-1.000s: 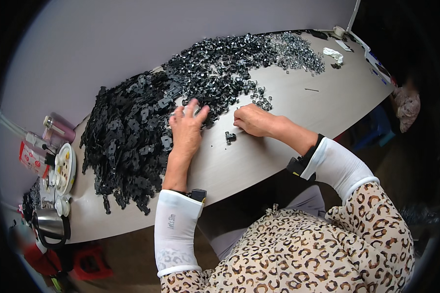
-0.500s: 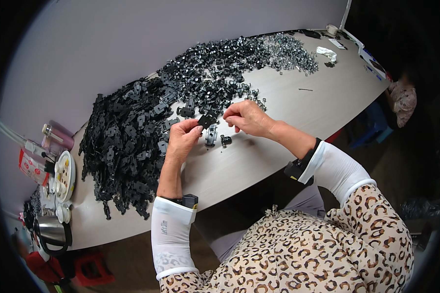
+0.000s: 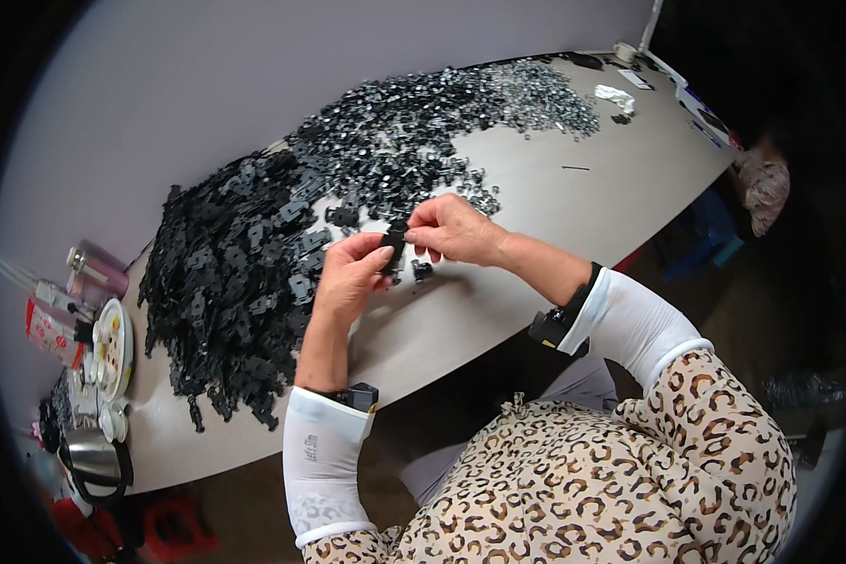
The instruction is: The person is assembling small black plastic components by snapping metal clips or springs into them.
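A flat black plastic part [image 3: 392,250] is pinched between the thumb and fingers of my left hand [image 3: 351,268]. My right hand [image 3: 454,230] has come up against its right edge, thumb and fingertips drawn together; whether a smaller piece sits between them is too small to tell. Just below my right fingers a small black fitting [image 3: 422,271] lies on the table. To the left spreads a big heap of flat black plastic parts [image 3: 226,273]. Behind my hands lies a pile of small black and silver fittings [image 3: 395,141].
Clear small pieces [image 3: 545,99] lie at the far end of the table [image 3: 526,216], near a crumpled white tissue [image 3: 615,99]. At left stand a plate [image 3: 115,352], a steel kettle [image 3: 99,459] and a pink bottle [image 3: 99,273]. Another person's patterned sleeve [image 3: 764,188] shows at far right.
My right hand has moved left and closed in on the black part in my left hand. That part has turned more edge-on. The whole view has shifted slightly.
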Tool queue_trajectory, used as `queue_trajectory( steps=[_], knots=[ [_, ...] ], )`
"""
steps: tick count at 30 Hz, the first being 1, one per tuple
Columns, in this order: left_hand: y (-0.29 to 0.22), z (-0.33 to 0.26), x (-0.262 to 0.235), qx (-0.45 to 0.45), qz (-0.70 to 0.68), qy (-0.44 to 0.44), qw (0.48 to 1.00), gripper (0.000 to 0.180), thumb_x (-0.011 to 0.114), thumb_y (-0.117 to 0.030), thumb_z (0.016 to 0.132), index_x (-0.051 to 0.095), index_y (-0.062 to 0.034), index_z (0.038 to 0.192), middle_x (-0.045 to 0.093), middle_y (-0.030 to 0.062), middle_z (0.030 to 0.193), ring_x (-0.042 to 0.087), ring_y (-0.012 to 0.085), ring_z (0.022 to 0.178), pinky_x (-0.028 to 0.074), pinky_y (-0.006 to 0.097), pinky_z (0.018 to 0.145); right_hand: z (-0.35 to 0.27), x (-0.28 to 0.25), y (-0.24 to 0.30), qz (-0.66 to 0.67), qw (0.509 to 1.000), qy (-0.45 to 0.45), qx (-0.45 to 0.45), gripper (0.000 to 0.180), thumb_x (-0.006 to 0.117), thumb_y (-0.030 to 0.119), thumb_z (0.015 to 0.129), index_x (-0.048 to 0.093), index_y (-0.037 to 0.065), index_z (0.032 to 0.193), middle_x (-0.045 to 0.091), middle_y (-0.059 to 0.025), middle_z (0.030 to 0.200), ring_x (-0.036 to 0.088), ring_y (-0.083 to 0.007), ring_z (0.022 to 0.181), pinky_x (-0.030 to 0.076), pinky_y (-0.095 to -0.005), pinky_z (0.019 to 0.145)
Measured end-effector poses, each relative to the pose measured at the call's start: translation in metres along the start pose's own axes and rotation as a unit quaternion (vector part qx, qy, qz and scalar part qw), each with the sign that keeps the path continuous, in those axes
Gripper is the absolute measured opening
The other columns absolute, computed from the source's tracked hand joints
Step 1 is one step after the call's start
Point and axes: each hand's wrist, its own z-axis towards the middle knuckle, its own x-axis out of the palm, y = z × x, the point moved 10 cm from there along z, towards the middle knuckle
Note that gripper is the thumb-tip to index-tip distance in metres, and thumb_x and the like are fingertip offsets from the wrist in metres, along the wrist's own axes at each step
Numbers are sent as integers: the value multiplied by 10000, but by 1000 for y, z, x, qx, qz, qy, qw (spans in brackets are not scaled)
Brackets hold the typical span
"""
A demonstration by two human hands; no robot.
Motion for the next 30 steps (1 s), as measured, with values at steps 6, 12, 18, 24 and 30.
queue_trajectory(
  steps=[6, 12, 18, 24, 30],
  knots=[
    [-6, 1, -9, 30, -24, -3, 999, 108, 598, -27, 827, 622, -6, 930, 604, 1, 729, 529, 53, 529, 451, 171, 459, -20, -90, -4, -309, 928, -152, -142, 96, 637, 107, 768, 679, 34, 815, 661, -128, 748, 643, -260, 690, 515, -352, 667],
    [2, 2, 2, 35, 8, 13, 999, 121, 532, 29, 834, 594, 36, 938, 613, 71, 740, 597, 124, 559, 485, 207, 452, -41, -65, -17, -475, 862, -176, 1, 332, 674, 354, 769, 663, 22, 760, 653, -143, 779, 643, -300, 776, 518, -376, 715],
    [5, 1, 6, 21, 45, -7, 999, 86, 537, 20, 832, 604, 30, 885, 610, 65, 707, 579, 103, 527, 434, 192, 419, -21, -56, -34, -515, 843, -140, 72, 452, 670, 462, 749, 662, 15, 818, 661, -154, 812, 654, -298, 810, 525, -371, 721],
    [4, 2, 2, 3, 35, -15, 999, 92, 550, 20, 820, 605, 33, 893, 589, 47, 674, 510, 81, 463, 362, 179, 386, -27, -59, -24, -489, 862, -135, -1, 304, 691, 304, 750, 634, 7, 790, 651, -168, 825, 646, -312, 819, 520, -385, 737],
    [7, 0, -1, -20, -10, -26, 999, 136, 577, 8, 792, 623, 44, 914, 568, 15, 627, 475, 59, 439, 299, 176, 365, -18, -62, -15, -520, 850, -83, 7, 286, 743, 246, 699, 610, 13, 798, 638, -150, 817, 633, -314, 834, 510, -387, 754]
  ],
)
